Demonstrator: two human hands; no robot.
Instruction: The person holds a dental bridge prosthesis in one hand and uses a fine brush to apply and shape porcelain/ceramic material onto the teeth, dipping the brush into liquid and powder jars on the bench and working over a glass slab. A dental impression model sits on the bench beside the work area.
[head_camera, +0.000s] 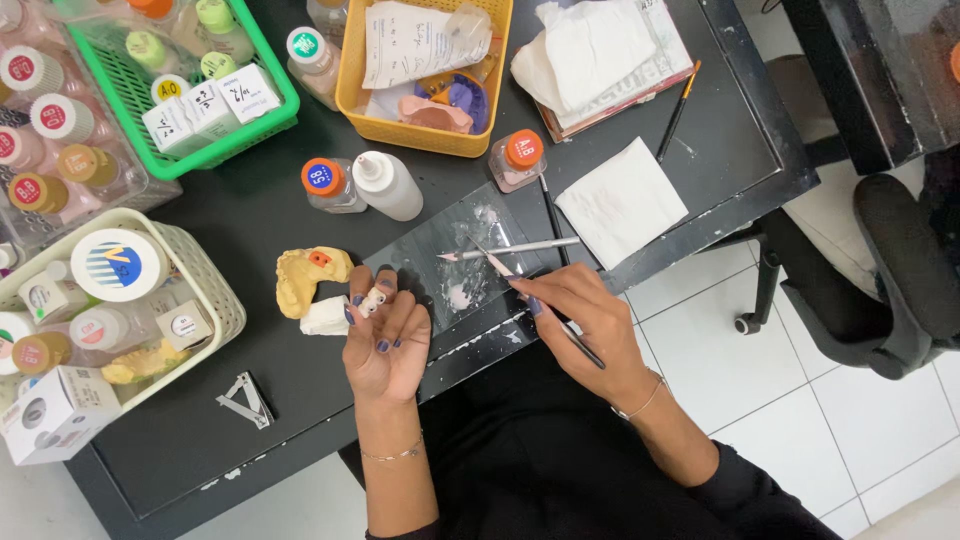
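The thin brush with a pale pinkish tip (497, 264) lies with its long axis slanting from upper left to lower right, tip toward the smeared glass mixing slab (440, 262) on the dark counter (250, 215), dark handle running back under the palm. The right hand (585, 315) pinches it pen-fashion, fingers (535, 295) pressed together around the shaft. The left hand (385, 335), palm up, curls its fingers (380, 300) loosely around a small whitish tooth-shaped piece (374, 299) (glossy, blocky, with darker spots), held at the fingertips just left of the slab. Beside that hand sit a yellow plaster dental cast (305, 275) and a white plaster block (325, 317), matte and chalky. A slim metal spatula (510, 247) rests across the slab, pointing left, near a folded white tissue (620, 200).
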